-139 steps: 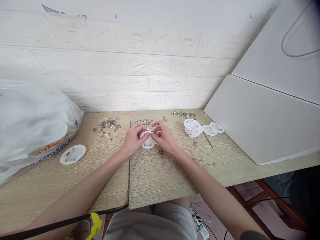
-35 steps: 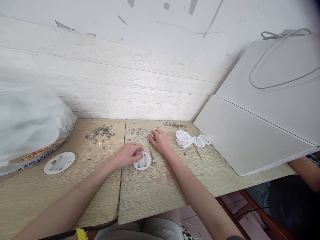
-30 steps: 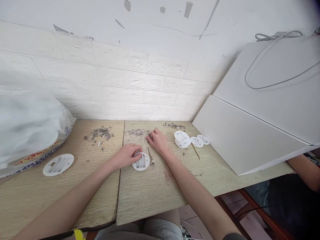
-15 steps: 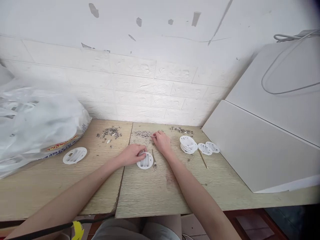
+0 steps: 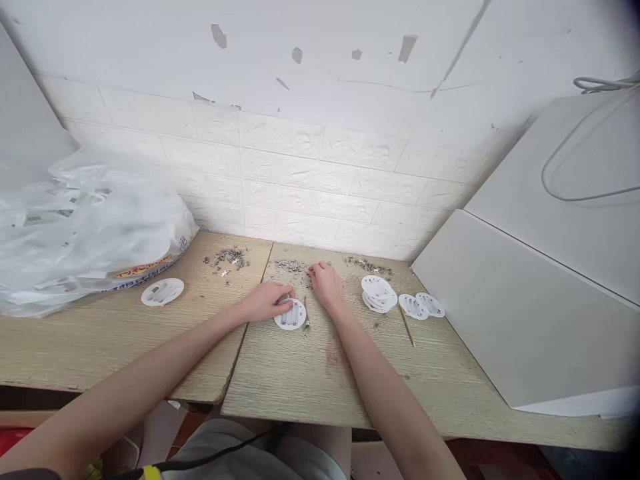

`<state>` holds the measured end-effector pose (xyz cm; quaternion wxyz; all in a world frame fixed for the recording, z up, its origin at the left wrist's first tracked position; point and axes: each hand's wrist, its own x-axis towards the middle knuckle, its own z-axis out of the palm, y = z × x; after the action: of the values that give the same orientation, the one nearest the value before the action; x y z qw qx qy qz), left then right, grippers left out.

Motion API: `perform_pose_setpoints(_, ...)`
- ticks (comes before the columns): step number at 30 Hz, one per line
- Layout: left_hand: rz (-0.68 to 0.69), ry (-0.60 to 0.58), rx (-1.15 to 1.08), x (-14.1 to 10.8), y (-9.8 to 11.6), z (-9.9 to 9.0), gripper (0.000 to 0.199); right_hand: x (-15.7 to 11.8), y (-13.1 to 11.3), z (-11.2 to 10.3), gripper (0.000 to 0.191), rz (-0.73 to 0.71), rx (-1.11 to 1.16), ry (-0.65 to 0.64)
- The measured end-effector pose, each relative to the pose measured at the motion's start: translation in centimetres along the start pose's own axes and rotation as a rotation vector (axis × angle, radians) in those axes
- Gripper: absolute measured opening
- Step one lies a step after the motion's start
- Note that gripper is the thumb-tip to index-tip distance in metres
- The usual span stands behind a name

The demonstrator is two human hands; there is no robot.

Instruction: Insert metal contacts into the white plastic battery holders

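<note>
left hand [image 5: 267, 303]: fingers curled on the round white battery holder [image 5: 291, 315] — holder under fingertips, flat on tabletop [image 5: 300, 373]
slots: long axis away from the person
right hand [image 5: 327, 285]: fingertips pinched at metal contacts pile [image 5: 290, 267] — grip unclear

The left hand [image 5: 267, 301] rests on the near-left edge of a round white plastic disc [image 5: 291, 315] with slots, lying flat on the wooden table [image 5: 300, 373]. Just right of the disc lie metal tweezers [image 5: 307, 315], untouched. Beyond the disc, the right hand [image 5: 326, 285] reaches with bent fingers into a pile of small metal pieces [image 5: 290, 267]; whether it pinches one cannot be told. Farther right of the disc sit a stack of white discs [image 5: 379, 293], two more discs [image 5: 421, 306] and a thin wooden stick [image 5: 407, 324]. Well left of the disc lies another single disc [image 5: 162, 292], beside a large plastic bag [image 5: 90, 233].
</note>
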<state>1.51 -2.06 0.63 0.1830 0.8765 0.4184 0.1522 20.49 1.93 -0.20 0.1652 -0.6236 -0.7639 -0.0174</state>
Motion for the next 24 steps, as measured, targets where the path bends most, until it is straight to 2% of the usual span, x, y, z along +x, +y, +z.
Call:
perform_pose_setpoints(10, 0.033, 0.009, 0.069, -0.1, -0.3, 0.3, 0.026, 0.2, 0.4, 0.7, 0.031, 0.007, 0.017, 0.06)
perform_pose_setpoints(17, 0.025, 0.0, 0.042, -0.2, -0.2, 0.3, 0.025, 0.3, 1.1, 1.5, 0.033, -0.064, 0.131, 0.158)
perform_pose_setpoints(24, 0.017, 0.0, 0.025, -0.2, 0.0, 0.1, 0.025, 0.2, 1.2, 1.5, 0.03, -0.102, 0.245, 0.159)
